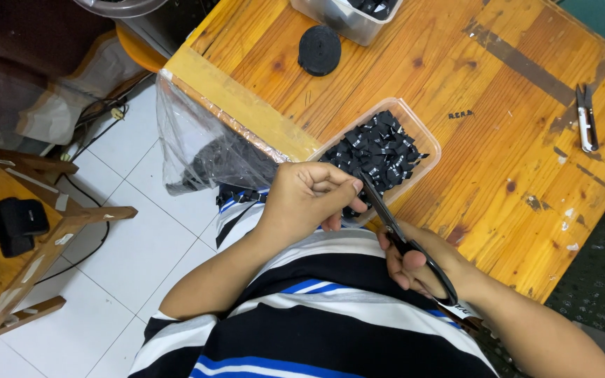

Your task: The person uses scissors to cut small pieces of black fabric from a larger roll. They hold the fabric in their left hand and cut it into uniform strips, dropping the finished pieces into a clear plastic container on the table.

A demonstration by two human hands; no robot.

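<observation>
Right hand [414, 262] grips black-handled scissors [404, 241], blades angled up toward the left hand [313, 196], which is curled tight, pinching something too small to make out. Both work at the desk's [456, 84] near edge, over a clear tub of black cut pieces [383, 150]. A clear plastic bag [197, 147] hangs off the left edge; small snips [586, 119] lie near the right edge.

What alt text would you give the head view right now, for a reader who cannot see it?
Seen from above, a person's right hand works black-handled scissors beside the closed left hand, over a clear plastic tub of small black pieces on a wooden table. A black roll and thread snips lie farther off.
</observation>
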